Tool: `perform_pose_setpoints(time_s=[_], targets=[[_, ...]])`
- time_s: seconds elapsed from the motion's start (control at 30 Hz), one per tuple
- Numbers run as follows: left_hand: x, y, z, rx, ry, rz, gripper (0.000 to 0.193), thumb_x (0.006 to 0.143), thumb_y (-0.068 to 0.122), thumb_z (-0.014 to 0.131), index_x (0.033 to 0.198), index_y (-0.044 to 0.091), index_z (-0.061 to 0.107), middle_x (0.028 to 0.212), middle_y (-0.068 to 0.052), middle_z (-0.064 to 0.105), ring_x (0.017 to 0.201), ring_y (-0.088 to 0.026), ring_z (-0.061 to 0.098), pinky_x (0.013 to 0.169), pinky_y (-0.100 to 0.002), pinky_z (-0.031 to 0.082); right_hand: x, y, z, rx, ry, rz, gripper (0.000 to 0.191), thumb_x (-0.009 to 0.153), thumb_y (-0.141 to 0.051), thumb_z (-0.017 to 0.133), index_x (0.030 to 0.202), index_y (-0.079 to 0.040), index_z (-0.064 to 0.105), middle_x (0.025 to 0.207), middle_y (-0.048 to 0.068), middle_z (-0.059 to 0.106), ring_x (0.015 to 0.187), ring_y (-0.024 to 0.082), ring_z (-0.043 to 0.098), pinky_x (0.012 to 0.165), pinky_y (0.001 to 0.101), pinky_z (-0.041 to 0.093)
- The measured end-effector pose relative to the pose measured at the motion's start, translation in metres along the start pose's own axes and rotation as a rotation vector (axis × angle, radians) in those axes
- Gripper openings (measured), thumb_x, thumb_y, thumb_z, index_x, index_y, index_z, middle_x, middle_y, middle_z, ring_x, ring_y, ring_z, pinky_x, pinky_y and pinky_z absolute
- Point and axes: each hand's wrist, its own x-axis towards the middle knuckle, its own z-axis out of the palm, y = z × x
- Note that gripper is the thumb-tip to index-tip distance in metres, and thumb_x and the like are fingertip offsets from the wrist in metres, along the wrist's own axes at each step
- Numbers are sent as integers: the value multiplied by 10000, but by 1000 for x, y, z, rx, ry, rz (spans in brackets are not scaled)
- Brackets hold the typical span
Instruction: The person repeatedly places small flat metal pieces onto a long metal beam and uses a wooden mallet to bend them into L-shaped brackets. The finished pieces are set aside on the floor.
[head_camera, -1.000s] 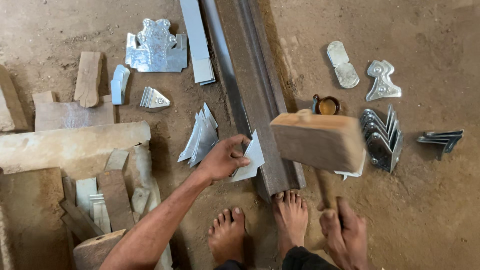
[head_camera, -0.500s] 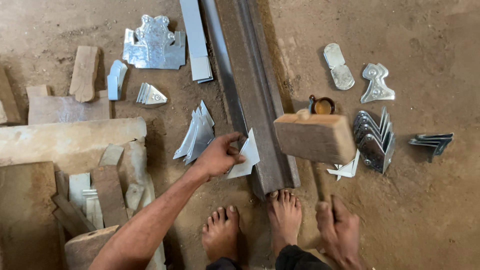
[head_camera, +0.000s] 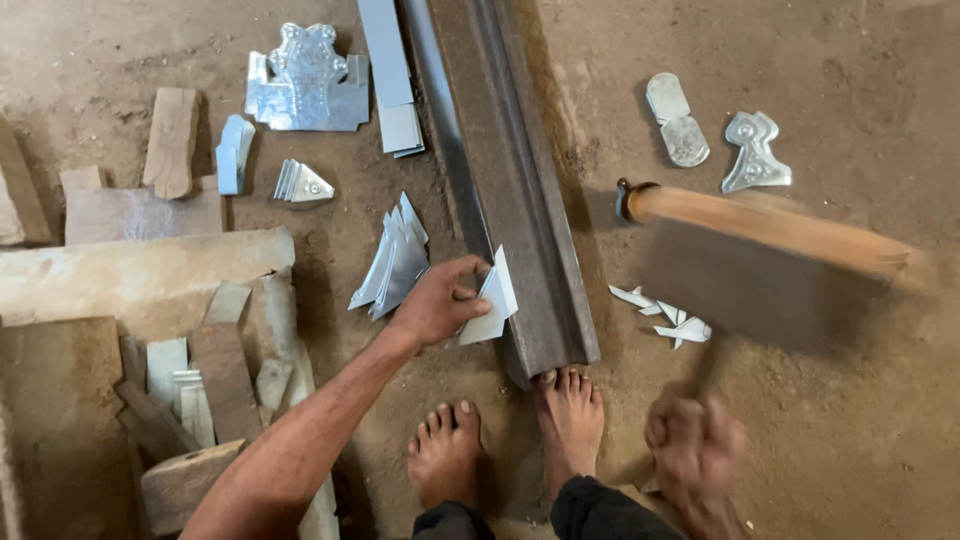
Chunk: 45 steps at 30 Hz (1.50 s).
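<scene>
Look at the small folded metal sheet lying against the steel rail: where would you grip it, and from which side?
Grip the folded sheet piece by its free edge on the side away from the rail, coming from the left, as the left hand does. Its other edge rests against the rail, so that side is blocked, and the blurred mallet in the right hand swings on the right.

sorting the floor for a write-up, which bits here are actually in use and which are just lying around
In use:
- left hand holding a small metal sheet piece on the steel rail
- right hand swinging a wooden mallet, blurred

Lying about:
- stack of cut pieces
- ornate cutout sheet
- two shaped cutouts
- wood scraps
- offcuts
</scene>
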Motion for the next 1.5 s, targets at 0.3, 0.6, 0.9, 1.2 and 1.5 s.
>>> perform_pose_setpoints(time_s=[0.3,0.6,0.9,1.2,1.5], targets=[[3,3,8,-47,54,98,512,833,73,790,1285,74,551,948,-95,769,836,-116,694,732,-300,541,-6,8,12,-131,-14,401,453,1022,-335,540,690,-32,600,547,37,522,464,135,462,397,316,347],[27,-26,17,-223,20,157,398,827,86,779,1192,67,621,993,-36,667,899,-134,630,733,-302,544,7,31,10,-142,-10,650,524,1044,-419,514,721,-28,645,573,111,544,440,172,463,385,350,352],[18,-27,18,-339,-24,159,246,859,113,763,1042,84,602,965,24,621,893,-83,603,708,-265,525,17,17,15,-96,-157,775,501,1057,-424,505,759,-31,594,575,75,461,417,179,353,358,374,303],[45,-31,28,-339,64,262,254,778,158,883,861,73,659,815,31,683,769,-69,619,699,-250,508,2,41,-10,-312,-260,-58,413,1074,-392,480,895,-51,627,641,3,549,528,110,499,473,279,442],[28,-40,54,-157,354,277,186,880,187,797,844,31,703,805,-19,691,748,-106,601,685,-266,499,2,62,12,-161,-94,728,460,1011,-396,531,747,-23,587,515,34,485,407,140,429,393,341,344]])
